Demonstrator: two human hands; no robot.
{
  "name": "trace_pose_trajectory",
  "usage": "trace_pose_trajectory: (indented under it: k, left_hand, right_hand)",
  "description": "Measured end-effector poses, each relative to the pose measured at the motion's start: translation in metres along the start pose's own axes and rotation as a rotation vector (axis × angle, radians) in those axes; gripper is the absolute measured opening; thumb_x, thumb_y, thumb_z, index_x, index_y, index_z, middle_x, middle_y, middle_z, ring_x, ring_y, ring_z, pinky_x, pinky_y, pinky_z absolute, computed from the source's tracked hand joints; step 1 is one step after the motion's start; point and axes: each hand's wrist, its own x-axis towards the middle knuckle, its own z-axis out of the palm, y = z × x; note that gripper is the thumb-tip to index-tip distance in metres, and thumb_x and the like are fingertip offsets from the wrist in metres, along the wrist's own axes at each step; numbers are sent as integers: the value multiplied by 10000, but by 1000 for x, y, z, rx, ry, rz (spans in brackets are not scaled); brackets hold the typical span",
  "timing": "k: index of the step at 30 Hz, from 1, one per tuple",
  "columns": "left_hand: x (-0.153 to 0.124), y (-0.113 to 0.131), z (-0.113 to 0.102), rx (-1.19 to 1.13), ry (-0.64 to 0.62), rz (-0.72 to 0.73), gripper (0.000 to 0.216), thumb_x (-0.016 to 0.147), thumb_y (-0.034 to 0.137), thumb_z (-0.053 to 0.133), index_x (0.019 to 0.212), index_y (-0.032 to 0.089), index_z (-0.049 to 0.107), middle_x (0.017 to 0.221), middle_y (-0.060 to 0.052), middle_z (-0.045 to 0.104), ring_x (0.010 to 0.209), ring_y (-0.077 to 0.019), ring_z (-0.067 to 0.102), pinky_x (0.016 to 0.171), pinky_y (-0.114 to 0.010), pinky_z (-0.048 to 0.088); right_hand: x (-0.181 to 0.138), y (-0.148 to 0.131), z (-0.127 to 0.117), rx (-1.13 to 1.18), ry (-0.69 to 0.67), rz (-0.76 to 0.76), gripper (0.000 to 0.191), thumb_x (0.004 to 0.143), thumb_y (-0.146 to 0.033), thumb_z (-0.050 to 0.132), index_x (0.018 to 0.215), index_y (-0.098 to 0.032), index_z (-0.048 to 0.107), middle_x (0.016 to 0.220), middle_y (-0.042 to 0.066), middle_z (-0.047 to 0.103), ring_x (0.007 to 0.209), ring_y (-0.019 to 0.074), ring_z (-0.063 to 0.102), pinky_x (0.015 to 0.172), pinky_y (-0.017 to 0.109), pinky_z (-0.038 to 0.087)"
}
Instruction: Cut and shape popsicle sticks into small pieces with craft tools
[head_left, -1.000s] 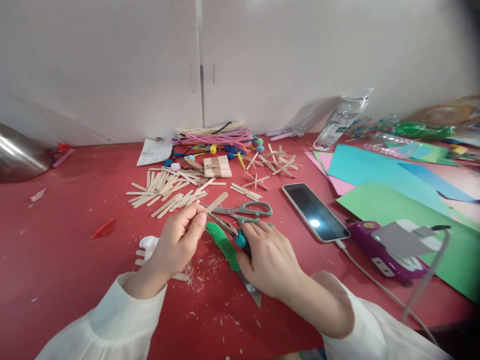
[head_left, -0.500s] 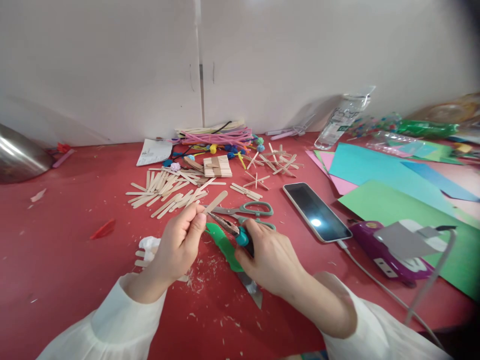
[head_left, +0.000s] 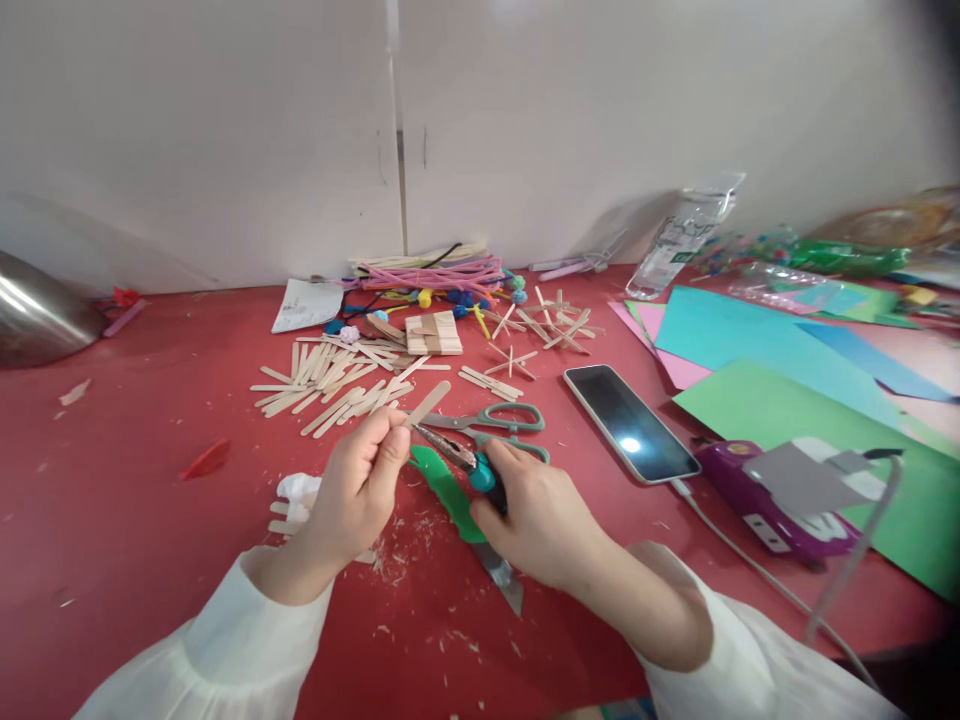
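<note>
My left hand [head_left: 367, 480] pinches a wooden craft stick [head_left: 430, 402] between thumb and fingers, its rounded end pointing up and to the right. My right hand [head_left: 536, 515] is wrapped round the teal and black handles of a pair of pliers [head_left: 450, 447]. The plier jaws point left and meet the stick's edge close to my left fingertips; whether they bite into it I cannot tell. Beneath the pliers lies a green-handled knife [head_left: 446, 490], its blade toward me. Scissors [head_left: 495, 420] with grey-green handles rest just behind the pliers.
Loose craft sticks [head_left: 330, 380] lie behind my left hand, near a banded bundle [head_left: 433, 333] and pipe cleaners [head_left: 435, 272]. On the right are a phone [head_left: 630, 425] with a cable, a purple device [head_left: 772, 500] and coloured paper [head_left: 772, 340]. Wood shavings [head_left: 405, 550] litter the red table.
Hardly anything differs. The whole view has shifted very slightly; both hands keep their grip on the craft stick and the pliers in the same place.
</note>
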Motion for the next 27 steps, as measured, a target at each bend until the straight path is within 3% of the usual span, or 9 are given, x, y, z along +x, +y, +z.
trace_pose_trajectory:
  k: [18,27]
  left_hand:
    - [0,-2,4,-161,-3,-25,242,920,375,390,771,198,461,573,67,311,498,-98,299,456,-214,264]
    - [0,1,2,86,32,62,221,919,305,361,775,192,485,556,59,350,488,-104,350,477,-221,302]
  right_hand:
    - [0,3,0,86,-26,-54,158,662,-205,396,742,-236,264,714,29,513,631,186,482,545,263,301]
    - [2,2,-2,3,-66,-31,145,669,-182,388,767,-230,292,796,78,566,734,235,539,577,295,297]
